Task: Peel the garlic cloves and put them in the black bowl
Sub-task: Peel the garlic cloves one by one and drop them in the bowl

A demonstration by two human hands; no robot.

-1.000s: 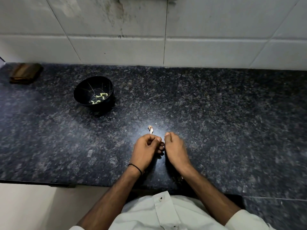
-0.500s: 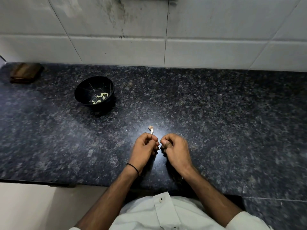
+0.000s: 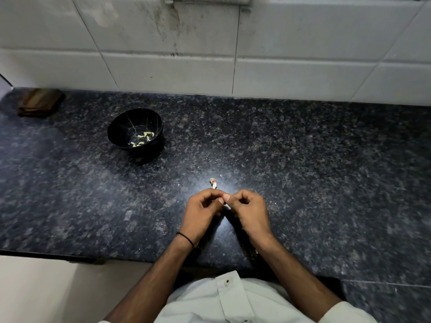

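Both the left hand [image 3: 200,213] and right hand [image 3: 250,213] pinch a garlic clove [image 3: 226,207], mostly hidden by curled fingers [image 3: 242,198].

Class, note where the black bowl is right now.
In the head view, the black bowl stands on the granite counter, left of and beyond the left hand, nearer the tiled wall, right of a brown block.
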